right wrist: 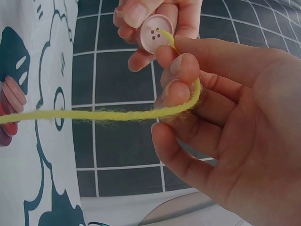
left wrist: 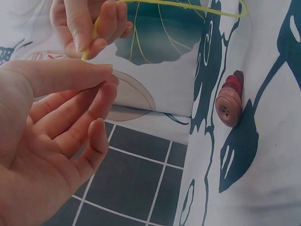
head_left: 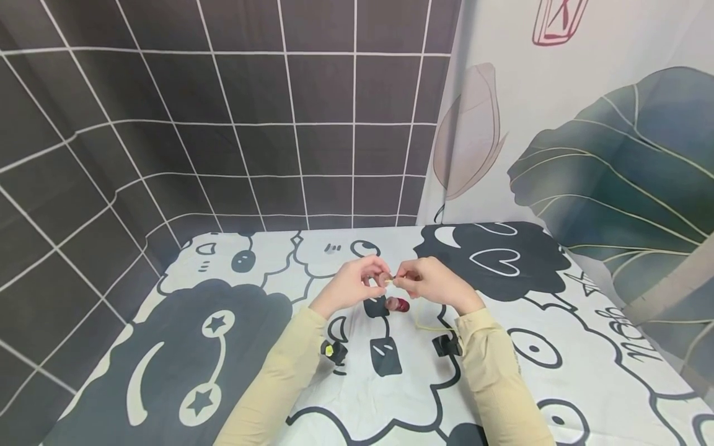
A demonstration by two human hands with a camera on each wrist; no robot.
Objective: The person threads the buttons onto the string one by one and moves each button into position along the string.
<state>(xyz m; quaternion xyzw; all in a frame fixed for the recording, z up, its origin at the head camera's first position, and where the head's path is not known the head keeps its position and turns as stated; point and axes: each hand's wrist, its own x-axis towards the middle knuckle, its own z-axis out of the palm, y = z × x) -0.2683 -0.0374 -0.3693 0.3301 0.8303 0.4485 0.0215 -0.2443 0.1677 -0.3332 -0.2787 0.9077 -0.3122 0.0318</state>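
Note:
Pinched between the thumb and fingers of my left hand (head_left: 352,286) is a pale pink four-hole button (right wrist: 162,40). My right hand (head_left: 437,282) pinches yellow yarn (right wrist: 108,114) close beside it. A short bit of the yarn lies at one of the button's holes; whether it passes through cannot be told. From the right fingers the yarn runs off, over the cloth. Beneath the hands, several pink and red buttons (left wrist: 229,104) sit together in a stack on the table. In the left wrist view the held button is hidden behind my fingers.
A white cloth with dark cartoon prints (head_left: 415,390) covers the table. Behind it hangs a dark grid-patterned curtain (head_left: 251,148), with a leaf-printed white sheet (head_left: 502,37) at the right. Small black objects (head_left: 336,352) show by both forearms.

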